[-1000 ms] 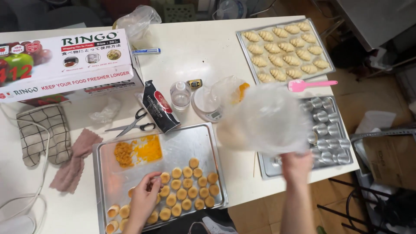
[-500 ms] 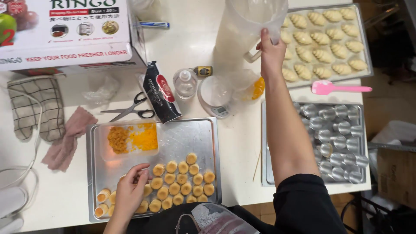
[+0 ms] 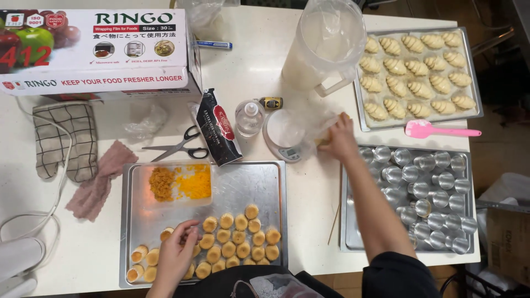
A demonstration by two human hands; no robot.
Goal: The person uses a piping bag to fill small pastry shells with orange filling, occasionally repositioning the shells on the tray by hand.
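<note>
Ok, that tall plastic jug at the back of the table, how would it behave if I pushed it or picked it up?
The jug is tall and stands upright, so a push near the top might tip it. It looks see-through and mostly empty apart from a thin bag lining it, so it is probably light. The side handle should give a firm hold; the smooth wall may be slippery.

Small round golden pastries point(image 3: 232, 243) lie in loose rows on a metal baking tray point(image 3: 265, 182) in the lower left-centre of the frame, some tipped on their sides at the tray's left edge. A thin clear plastic bag point(image 3: 312, 124) sits crumpled over a small kitchen scale point(image 3: 284, 138) at centre, just left of the tin tray.
</note>
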